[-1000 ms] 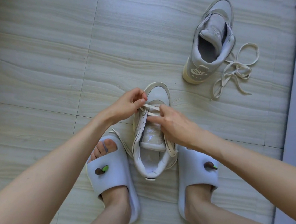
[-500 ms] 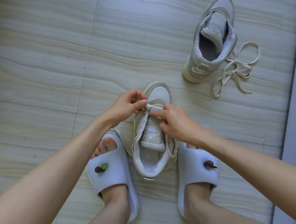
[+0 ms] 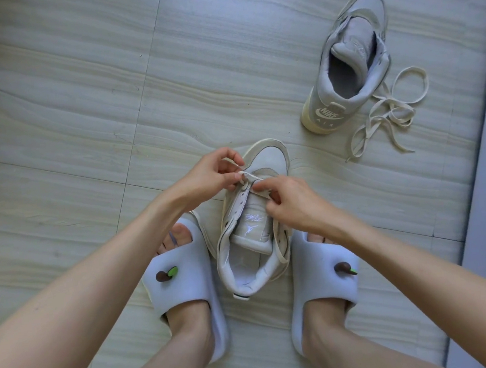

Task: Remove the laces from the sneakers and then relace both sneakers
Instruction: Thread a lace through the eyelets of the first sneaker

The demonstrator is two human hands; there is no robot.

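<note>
Now my left hand pinches the cream lace between thumb and curled fingers, just at the left eyelet row near the toe of the near sneaker. My right hand also has its fingers curled on the same lace, on the right side of the tongue, and it covers part of the upper. This sneaker stands on the tiled floor between my two feet in pale slides, with the toe pointing away from me. The second sneaker stands well apart at the upper right, without lace. Its loose lace lies in loops just beside it on the floor.
</note>
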